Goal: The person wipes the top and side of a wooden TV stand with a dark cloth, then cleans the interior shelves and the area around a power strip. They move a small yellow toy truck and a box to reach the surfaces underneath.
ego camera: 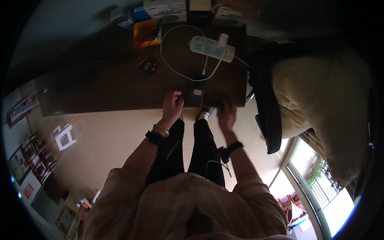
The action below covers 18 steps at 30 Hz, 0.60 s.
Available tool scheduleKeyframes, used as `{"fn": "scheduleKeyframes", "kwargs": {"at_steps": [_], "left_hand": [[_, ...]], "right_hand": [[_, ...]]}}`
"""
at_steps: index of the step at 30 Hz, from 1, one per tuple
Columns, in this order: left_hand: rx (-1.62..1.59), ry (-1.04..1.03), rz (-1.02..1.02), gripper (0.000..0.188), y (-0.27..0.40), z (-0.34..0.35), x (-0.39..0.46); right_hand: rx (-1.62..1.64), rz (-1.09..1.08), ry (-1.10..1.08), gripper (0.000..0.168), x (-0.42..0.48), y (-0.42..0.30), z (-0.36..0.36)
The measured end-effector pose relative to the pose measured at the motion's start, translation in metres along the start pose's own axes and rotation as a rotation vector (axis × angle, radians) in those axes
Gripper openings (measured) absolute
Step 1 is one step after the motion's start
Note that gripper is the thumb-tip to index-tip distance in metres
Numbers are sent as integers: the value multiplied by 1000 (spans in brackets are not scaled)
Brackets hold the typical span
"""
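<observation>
My left hand [173,105] is at the front edge of a dark wooden table [120,90], fingers loosely curled, with a gap at the thumb and nothing visible in it. To its right lies a flat black device [196,97], perhaps a phone, with a pale patch on its surface. A white charging cable [181,75] has its plug at the device's far end. Motion blurs my right hand [227,117] by the table edge, right of the device. Something dark shows at its fingertips; whether it is held cannot be told.
A white power strip [211,48] with a plugged-in charger [223,40] lies farther back. A black-and-red tape measure [148,66], a yellow packet [145,31] and several boxes [168,10] sit on the table. A beige cushioned seat [312,90] stands right; a white stool [64,137] stands left.
</observation>
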<state>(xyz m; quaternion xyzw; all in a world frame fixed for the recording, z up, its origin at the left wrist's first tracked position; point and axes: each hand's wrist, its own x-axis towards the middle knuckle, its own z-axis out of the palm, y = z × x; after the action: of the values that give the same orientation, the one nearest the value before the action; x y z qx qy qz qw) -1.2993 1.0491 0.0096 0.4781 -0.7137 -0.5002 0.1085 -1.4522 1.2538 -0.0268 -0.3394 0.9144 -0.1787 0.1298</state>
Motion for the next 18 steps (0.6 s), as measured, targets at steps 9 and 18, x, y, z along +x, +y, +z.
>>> {"fn": "scheduleKeyframes", "kwargs": {"at_steps": [9, 18], "left_hand": [[-148, 345, -25, 20, -16, -55, 104], [-747, 390, -282, 38, 45, -70, 179]], "right_hand": [[-164, 196, -201, 57, 107, -16, -13], [-176, 145, -360, 63, 109, -13, -22]]}}
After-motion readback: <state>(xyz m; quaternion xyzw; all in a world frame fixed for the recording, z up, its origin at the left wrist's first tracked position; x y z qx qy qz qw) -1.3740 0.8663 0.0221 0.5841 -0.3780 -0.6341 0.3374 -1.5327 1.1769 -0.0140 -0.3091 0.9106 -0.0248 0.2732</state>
